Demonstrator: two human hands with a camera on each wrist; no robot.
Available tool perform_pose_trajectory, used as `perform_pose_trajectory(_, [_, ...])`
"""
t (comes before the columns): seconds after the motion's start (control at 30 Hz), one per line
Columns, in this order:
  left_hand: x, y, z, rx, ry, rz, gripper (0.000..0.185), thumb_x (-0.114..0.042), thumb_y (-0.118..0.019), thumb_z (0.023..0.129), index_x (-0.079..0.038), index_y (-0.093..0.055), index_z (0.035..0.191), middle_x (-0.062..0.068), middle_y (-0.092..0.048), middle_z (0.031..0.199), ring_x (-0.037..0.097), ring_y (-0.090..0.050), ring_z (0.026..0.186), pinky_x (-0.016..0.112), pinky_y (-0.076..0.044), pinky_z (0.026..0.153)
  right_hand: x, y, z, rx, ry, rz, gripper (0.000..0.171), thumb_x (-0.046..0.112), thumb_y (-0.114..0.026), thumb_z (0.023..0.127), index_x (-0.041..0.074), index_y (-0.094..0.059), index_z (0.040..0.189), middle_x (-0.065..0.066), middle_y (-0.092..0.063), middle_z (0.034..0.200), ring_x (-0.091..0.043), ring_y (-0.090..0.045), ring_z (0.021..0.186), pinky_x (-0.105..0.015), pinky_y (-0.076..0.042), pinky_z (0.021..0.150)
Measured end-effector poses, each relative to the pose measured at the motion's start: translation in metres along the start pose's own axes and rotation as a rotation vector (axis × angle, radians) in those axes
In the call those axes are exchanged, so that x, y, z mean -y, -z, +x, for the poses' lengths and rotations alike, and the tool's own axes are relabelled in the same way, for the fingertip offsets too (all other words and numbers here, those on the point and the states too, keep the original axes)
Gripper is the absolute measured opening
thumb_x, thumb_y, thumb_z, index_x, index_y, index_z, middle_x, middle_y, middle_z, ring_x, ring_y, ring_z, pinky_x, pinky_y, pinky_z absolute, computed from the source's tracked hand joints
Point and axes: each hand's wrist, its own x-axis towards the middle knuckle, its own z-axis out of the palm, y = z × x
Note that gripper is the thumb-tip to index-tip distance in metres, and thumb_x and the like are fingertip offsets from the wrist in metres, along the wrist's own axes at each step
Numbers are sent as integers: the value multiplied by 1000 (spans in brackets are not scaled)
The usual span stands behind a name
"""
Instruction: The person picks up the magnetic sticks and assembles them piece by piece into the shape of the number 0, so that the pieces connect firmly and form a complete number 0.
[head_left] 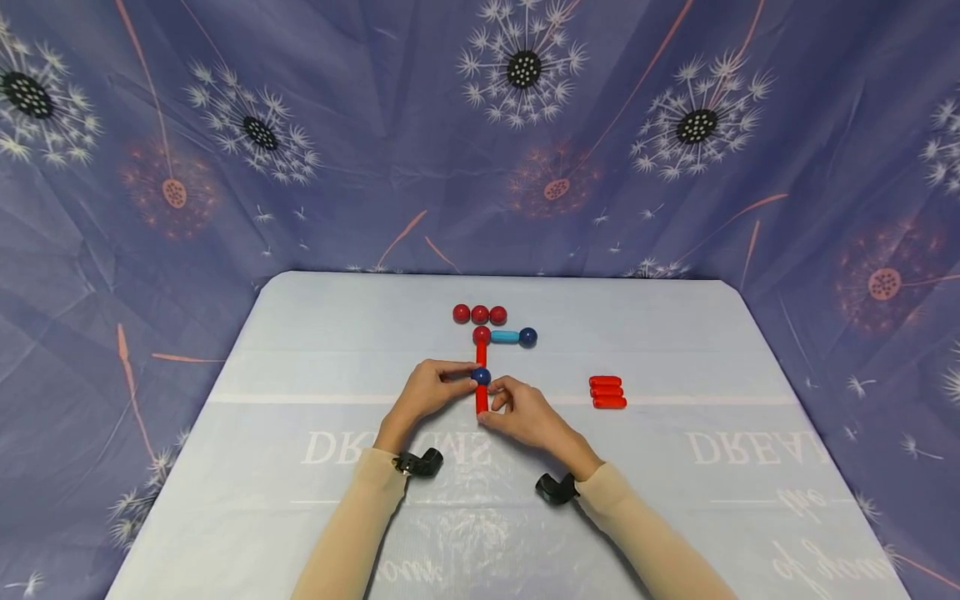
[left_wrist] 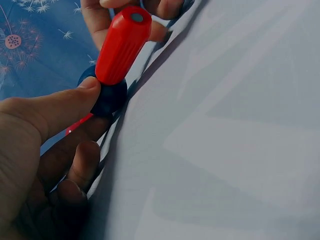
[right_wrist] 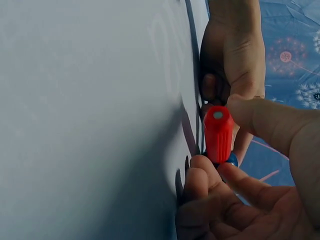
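My left hand [head_left: 431, 390] pinches a dark blue ball [head_left: 481, 377] between thumb and fingers. A red magnetic rod [head_left: 482, 402] meets the ball on the near side, and a metal disc shows in its free end. My right hand [head_left: 531, 414] holds this rod, its thumb by the free end and its fingertips close to the ball. Beyond the ball, a second red rod [head_left: 482, 355] runs up to a red ball [head_left: 482, 335]. From there a light blue rod [head_left: 505, 337] leads right to another dark blue ball [head_left: 528, 337].
Three red balls [head_left: 480, 314] stand in a row behind the joined pieces. To the right lie three red rods [head_left: 607, 392], stacked side by side. A white printed cloth covers the table [head_left: 300, 333], and a dandelion-patterned curtain [head_left: 420, 150] hangs behind its back edge.
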Motion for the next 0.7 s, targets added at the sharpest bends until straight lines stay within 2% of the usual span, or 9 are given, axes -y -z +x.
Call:
perform_pose_trajectory(0.13, [-1,1,0,1,-2,4,32,-27,-82,89,-22,-79,120,3,-78,95,10,-50,61,24,-40,56,0,8,4,59,47,-47,46,26,-81,90,4,-63,126,-6,-69,101,-13,-57,75,-24,-48,66])
perform_pose_trajectory(0.3, [-1,1,0,9,1,-6,32,-27,-82,89,-23,-79,120,3,-79,103,10,-51,62,24,-41,57,1,21,9,110,127,-135,47,28,-81,91,6,-64,128,-8,-70,113,-20,-64,96,-35,-55,85])
perform_pose_trajectory(0.47, [-1,1,1,15,20,-20,32,-27,-82,89,-24,-79,120,1,-79,102,10,-51,63,25,-40,58,2,35,16,147,204,-226,46,26,-79,92,5,-64,130,-11,-69,125,-28,-65,111,-44,-54,98])
perform_pose_trajectory(0.7, [-1,1,1,17,24,-20,32,-27,-82,89,-23,-79,120,2,-78,93,10,-49,61,25,-39,57,4,55,35,131,221,-265,50,25,-77,93,2,-61,135,-15,-66,133,-32,-66,115,-47,-55,100])
